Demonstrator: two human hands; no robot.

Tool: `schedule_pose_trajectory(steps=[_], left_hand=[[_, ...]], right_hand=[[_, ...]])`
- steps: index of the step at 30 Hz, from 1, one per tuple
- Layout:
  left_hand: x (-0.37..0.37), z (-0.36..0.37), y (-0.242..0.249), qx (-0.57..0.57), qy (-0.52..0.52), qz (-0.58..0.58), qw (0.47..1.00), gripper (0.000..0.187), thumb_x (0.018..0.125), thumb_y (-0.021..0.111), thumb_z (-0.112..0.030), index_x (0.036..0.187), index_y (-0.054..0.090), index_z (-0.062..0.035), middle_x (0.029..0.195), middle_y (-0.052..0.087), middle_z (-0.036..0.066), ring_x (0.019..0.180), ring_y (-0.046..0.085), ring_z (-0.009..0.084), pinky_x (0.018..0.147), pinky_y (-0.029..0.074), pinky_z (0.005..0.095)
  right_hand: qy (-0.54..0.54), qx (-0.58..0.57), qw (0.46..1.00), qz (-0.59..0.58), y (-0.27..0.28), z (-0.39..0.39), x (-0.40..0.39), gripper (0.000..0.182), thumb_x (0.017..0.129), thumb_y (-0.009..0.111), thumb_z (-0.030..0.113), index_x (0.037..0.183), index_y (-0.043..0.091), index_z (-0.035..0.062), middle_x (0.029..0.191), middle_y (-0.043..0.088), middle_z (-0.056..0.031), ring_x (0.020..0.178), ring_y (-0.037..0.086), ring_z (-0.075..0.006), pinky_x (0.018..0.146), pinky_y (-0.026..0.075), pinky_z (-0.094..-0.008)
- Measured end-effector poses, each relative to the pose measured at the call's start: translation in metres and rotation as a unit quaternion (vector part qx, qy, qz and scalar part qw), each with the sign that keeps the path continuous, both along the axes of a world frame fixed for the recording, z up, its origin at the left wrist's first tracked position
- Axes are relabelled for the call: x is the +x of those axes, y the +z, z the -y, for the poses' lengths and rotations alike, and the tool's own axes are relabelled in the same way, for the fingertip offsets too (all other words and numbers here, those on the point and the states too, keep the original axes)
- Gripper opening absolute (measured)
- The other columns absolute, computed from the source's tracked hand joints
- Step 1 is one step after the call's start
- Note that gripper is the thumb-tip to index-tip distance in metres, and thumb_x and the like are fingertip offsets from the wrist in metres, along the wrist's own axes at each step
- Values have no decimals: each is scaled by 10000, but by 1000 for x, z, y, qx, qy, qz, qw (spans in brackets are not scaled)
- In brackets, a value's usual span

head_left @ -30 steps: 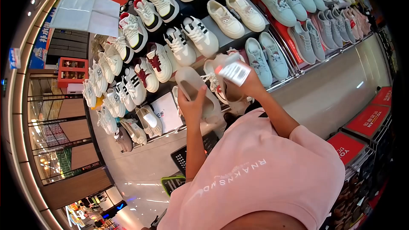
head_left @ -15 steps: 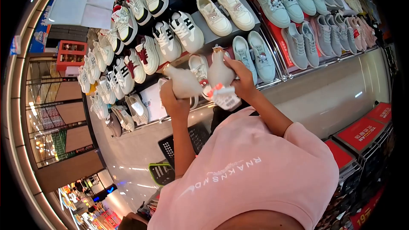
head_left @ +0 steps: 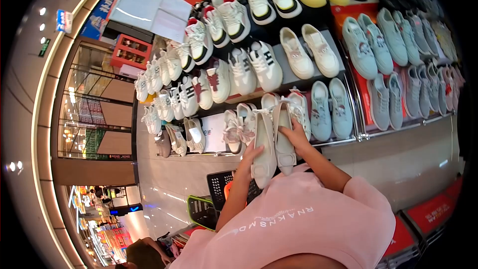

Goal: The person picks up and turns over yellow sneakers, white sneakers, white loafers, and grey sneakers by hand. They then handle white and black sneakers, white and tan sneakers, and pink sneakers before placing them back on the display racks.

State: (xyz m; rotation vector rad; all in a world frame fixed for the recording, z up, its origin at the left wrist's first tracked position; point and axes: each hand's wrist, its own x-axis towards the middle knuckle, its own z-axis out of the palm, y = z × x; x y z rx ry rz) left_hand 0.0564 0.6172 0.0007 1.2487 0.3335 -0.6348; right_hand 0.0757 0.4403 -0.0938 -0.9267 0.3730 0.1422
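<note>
My left hand (head_left: pixel 250 158) is closed round a pale cream flat shoe (head_left: pixel 263 144), gripping its side. The other flat shoe of the same kind (head_left: pixel 284 132) is in my right hand (head_left: pixel 298 138), its fingers partly hidden behind the shoe. Both shoes point their narrow toes down toward me, side by side, with a decoration near the toe. Behind them on the rack's lowest row stand light shoes with pinkish bows (head_left: pixel 232 133) and a white pair partly covered by the held shoes. Pale green slip-ons (head_left: pixel 321 107) stand just right of my right hand.
Tiered racks of sneakers (head_left: pixel 265 64) stretch across the front. A chrome rail (head_left: pixel 398 126) edges the shelf at right. Below my left forearm sit a black perforated seat (head_left: pixel 219 184) and a green-edged one (head_left: pixel 201 209). A person's head (head_left: pixel 144 254) shows at bottom left, beside the aisle floor (head_left: pixel 162 189).
The flat shoes have turned from soles and a dangling tag facing me to lying side by side, insides up. Both hands have moved lower, and the view has shifted to the left.
</note>
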Motion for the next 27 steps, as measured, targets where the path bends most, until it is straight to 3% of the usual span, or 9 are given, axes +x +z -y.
schedule_pose_trajectory(steps=[2,7,12,16,20,24,27], left_hand=[[-11,-2,5,37,17,34,999,657,870,645,-109,1449,341,-42,1263,552,87,1076,577,172,878,495,299],[-25,-25,5,67,30,37,997,678,869,644,-51,1467,325,-70,1291,541,92,1104,570,189,900,491,312],[-44,-80,-20,73,103,3,992,534,890,639,-73,1375,415,-43,1200,589,112,1044,606,211,852,523,335],[-40,-116,-21,96,156,-5,983,474,915,590,-87,1351,416,-18,1179,605,135,1022,627,239,850,537,366],[-14,-169,-31,74,215,38,973,405,924,596,-67,1304,465,-15,1139,618,104,980,632,211,822,537,346],[34,-251,-58,108,142,124,976,431,911,606,-34,1318,464,-7,1154,616,81,979,623,174,814,524,309],[79,-295,-97,245,115,172,947,407,898,635,-90,1277,505,-18,1019,664,83,864,634,157,746,521,312]], right_hand=[[55,42,997,-32,5,-3,2,533,778,706,106,1258,519,-32,1081,644,-124,927,632,-184,798,515,-299],[90,-6,996,5,-1,-41,3,539,798,666,78,1296,490,-24,1126,623,-140,967,621,-212,826,516,-328],[207,-80,975,4,1,-83,8,499,836,626,109,1299,499,-26,1079,638,-133,914,626,-185,783,514,-308],[220,3,971,93,-15,-124,30,442,879,600,177,1265,528,-28,1043,648,-107,862,629,-159,746,514,-287],[267,21,963,-4,-24,-164,65,423,931,593,272,1244,545,-8,1011,664,-98,832,644,-158,713,523,-295],[255,34,966,-10,-9,-176,72,410,933,594,296,1207,557,-8,1022,675,-116,826,675,-197,707,554,-331],[229,36,969,-84,7,-174,67,399,931,604,287,1207,562,2,1021,672,-103,819,674,-189,702,557,-330]])
